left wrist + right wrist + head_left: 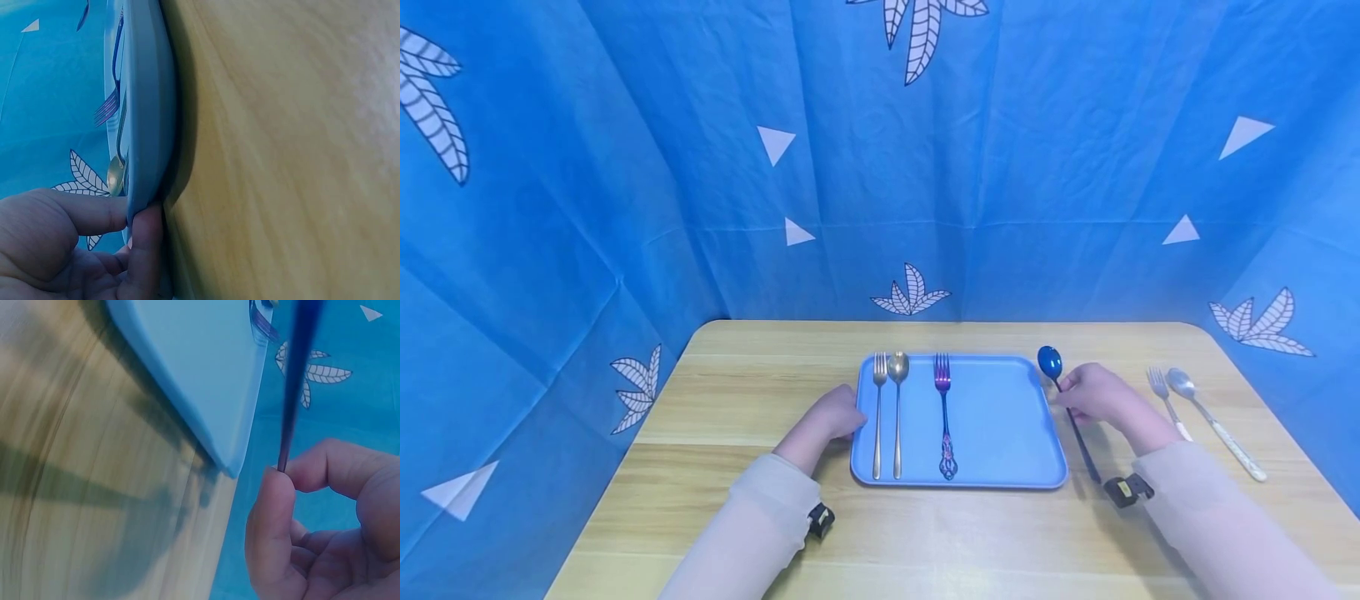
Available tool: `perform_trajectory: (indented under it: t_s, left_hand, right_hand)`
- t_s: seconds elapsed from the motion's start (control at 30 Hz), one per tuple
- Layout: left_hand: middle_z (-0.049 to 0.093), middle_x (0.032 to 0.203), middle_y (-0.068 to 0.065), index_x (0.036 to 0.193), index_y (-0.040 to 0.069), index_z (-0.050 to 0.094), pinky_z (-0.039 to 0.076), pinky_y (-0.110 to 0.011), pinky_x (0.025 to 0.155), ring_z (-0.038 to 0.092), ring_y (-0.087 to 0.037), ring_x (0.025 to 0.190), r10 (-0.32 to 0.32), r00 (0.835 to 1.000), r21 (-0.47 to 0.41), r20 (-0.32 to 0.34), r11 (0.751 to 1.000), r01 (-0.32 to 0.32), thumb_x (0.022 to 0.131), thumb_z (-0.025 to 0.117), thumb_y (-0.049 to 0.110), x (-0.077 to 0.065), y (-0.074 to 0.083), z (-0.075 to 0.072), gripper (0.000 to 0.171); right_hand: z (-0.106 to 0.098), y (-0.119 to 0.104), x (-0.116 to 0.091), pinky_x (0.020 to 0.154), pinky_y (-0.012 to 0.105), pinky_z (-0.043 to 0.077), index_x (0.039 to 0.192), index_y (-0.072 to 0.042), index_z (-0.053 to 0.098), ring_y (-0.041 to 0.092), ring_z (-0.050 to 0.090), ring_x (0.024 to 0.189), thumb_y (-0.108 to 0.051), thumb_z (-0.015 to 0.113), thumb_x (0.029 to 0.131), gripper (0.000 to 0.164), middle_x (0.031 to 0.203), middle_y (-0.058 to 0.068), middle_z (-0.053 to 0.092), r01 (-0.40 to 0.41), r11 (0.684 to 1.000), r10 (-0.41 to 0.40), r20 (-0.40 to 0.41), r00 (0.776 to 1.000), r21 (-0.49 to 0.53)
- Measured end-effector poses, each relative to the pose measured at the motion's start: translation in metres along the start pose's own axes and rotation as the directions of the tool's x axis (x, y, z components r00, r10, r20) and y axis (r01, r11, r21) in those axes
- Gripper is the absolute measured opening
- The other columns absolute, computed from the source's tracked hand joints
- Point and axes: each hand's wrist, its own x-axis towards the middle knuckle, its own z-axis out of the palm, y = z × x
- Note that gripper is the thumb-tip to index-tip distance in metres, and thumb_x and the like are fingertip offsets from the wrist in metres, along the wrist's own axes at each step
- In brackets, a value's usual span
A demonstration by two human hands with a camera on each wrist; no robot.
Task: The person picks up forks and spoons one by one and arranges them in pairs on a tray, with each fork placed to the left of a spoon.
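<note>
nearest to me, two pale sleeves reach in over the wooden surface. beyond them i see the blue tray, its left rim pinched by the left hand, thumb over the edge and a finger against the outside. i judge the tray light and stiff, probably plastic, smooth enough for cutlery to slide, so the rim is the right hold and a level pull the safe one. on it lie a gold fork, a gold spoon and a purple fork, heads at the far end. just right of the tray is the dark blue spoon; the right hand pinches its thin handle between thumb and fingertip. i'd call it light, rigid and hard to break, but slick, and likely to swivel in so narrow a pinch; gripping mid-handle, toward the bowl, should balance it. farther right lie a pale-handled fork and a pale-handled spoon. a blue curtain hangs behind everything.
</note>
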Motion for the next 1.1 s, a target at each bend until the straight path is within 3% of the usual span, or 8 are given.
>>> perform_trajectory:
  t_s: [0.5, 0.77, 1.1]
  left_hand:
    - [0.057, 0.084, -0.012, 0.11, -0.004, 0.055, 0.05, -0.035, 0.064, 0.056, -0.023, 0.068, -0.006, 1.0, -0.002, -0.002, 1.0, 0.006, 0.09, 0.059, 0.004, -0.002, 0.001, 0.0, 0.022]
    - [0.057, 0.084, -0.012, 0.112, -0.005, 0.054, 0.05, -0.035, 0.064, 0.055, -0.023, 0.069, -0.004, 1.0, -0.015, 0.001, 1.0, 0.004, 0.091, 0.059, 0.004, -0.003, 0.001, 0.0, 0.023]
    - [0.057, 0.085, -0.012, 0.114, -0.005, 0.055, 0.05, -0.035, 0.066, 0.056, -0.023, 0.07, -0.013, 1.0, -0.015, 0.004, 1.0, 0.013, 0.091, 0.059, 0.005, -0.002, 0.002, 0.0, 0.025]
  right_hand:
    - [0.02, -0.013, 0.005, 0.061, 0.032, 0.056, 0.103, 0.01, 0.056, 0.015, 0.055, 0.06, -0.002, 0.065, 0.088, 0.021, 0.075, 0.008, 0.056, 0.011, 1.0, -0.011, 0.003, 1.0, 0.016]
    - [0.029, -0.021, 0.008, 0.06, 0.032, 0.055, 0.094, 0.005, 0.056, 0.015, 0.055, 0.058, -0.003, 0.065, 0.089, 0.012, 0.07, 0.007, 0.055, 0.024, 1.0, -0.024, 0.003, 1.0, 0.011]
    - [0.036, -0.032, 0.013, 0.061, 0.029, 0.055, 0.094, 0.004, 0.056, 0.016, 0.056, 0.063, -0.003, 0.064, 0.089, 0.011, 0.076, 0.008, 0.055, -0.003, 1.0, 0.003, 0.011, 1.0, 0.026]
